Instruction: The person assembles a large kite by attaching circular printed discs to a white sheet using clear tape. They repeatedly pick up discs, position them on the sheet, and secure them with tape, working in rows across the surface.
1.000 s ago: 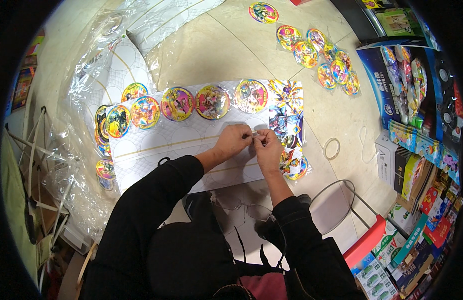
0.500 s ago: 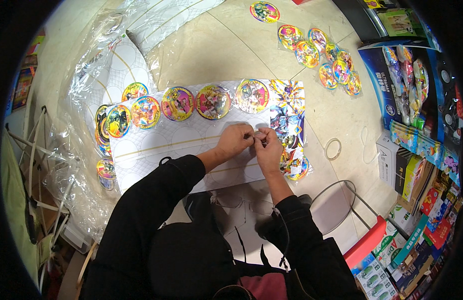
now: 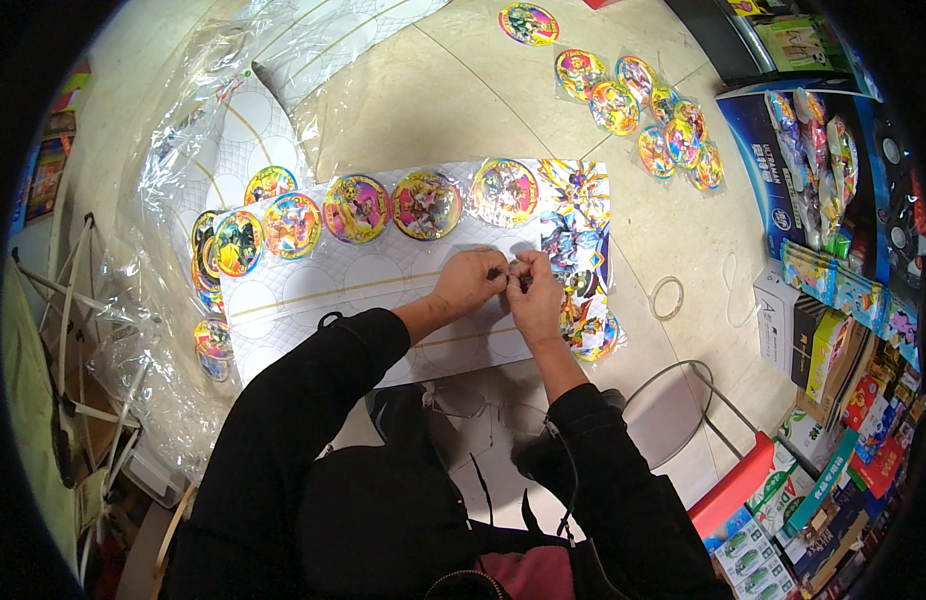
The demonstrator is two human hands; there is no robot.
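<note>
A white cardboard sheet, printed with circle outlines and gold lines, lies on the floor in front of me. Colourful round picture discs are set along its far edge, among them a pink-centred disc and a yellow-rimmed disc. Over the sheet's right half, my left hand and my right hand meet fingertip to fingertip. Both are closed in a pinch. Whatever sits between the fingers is too small to make out. A colourful printed strip runs down the sheet's right end, beside my right hand.
Loose wrapped discs lie at the far right. A roll of tape rests on the tiles right of the sheet. Crumpled clear plastic spreads along the left. Boxes and hanging toy packs line the right side; a red-edged stool stands nearer.
My right fingers have shifted slightly, with the fingertips curling in closer. The pale bit glimpsed between the hands before is now hardly visible. My left hand stays in place.
</note>
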